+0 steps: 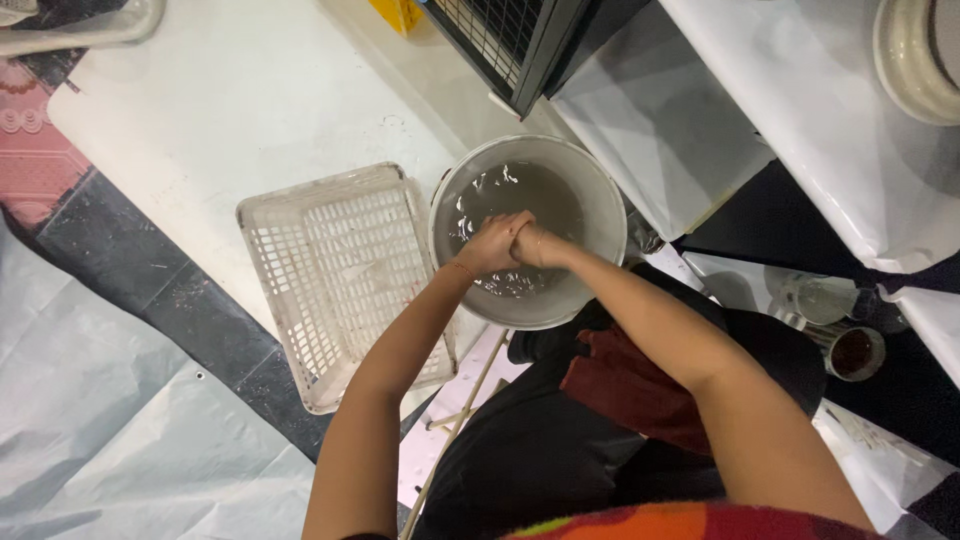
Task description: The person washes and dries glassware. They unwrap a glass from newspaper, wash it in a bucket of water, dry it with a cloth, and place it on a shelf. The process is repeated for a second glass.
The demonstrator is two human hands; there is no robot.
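Note:
A white bucket (600,200) of murky grey water stands on the floor in front of my knees. Both my hands are pressed together over the water near its middle. My left hand (492,243) and my right hand (537,245) clasp each other, fingers closed; I cannot tell whether anything lies between them. A thin orange band circles my left wrist. Ripples and glints show on the water around the hands.
A white plastic lattice basket (330,270) sits empty just left of the bucket. A dark red cloth (620,385) lies on my lap. Plastic sheeting covers the floor at left and a table at right. A black wire rack (500,35) stands behind the bucket. Jars (850,350) stand at right.

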